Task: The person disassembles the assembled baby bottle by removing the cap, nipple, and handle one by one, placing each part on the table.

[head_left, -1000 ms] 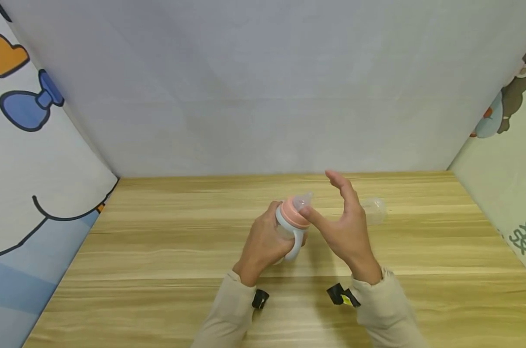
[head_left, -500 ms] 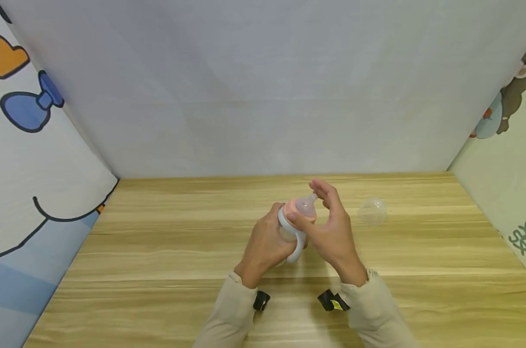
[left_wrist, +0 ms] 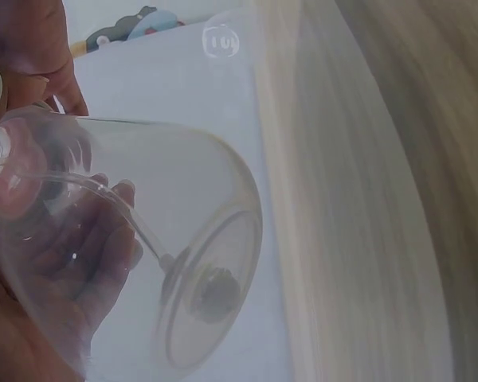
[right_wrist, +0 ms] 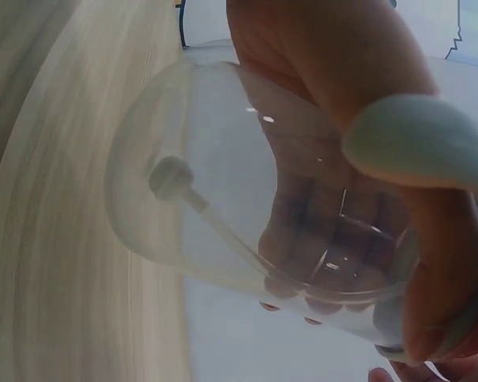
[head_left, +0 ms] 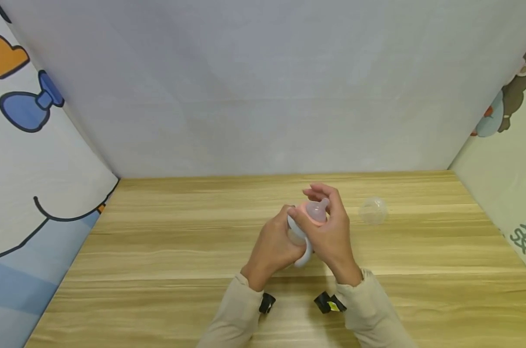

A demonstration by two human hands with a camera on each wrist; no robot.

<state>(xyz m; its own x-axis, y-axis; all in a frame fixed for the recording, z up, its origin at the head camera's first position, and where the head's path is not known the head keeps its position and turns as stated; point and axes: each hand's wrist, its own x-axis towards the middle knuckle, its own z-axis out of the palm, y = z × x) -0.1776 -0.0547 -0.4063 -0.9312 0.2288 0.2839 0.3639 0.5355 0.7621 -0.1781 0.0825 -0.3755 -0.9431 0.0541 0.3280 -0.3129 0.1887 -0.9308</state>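
Note:
A clear baby bottle is held tilted above the table, its teat pointing up and to the right in the head view. My left hand grips the bottle's body just below the collar. My right hand curls round the pink collar, thumb on the near side and fingers on the far side. A pale handle sticks out from the bottle. Inside the see-through body, a straw runs to a round grey weight. The left palm hides part of the body.
A clear domed cap stands on the wooden table, right of my hands. Behind the table rises a pale wall. Printed cartoon panels flank it on the left and right.
My right hand has moved left and its fingers have closed round the pink collar. The bottle and left hand have shifted slightly right, and the teat has turned. The cap has stayed in place.

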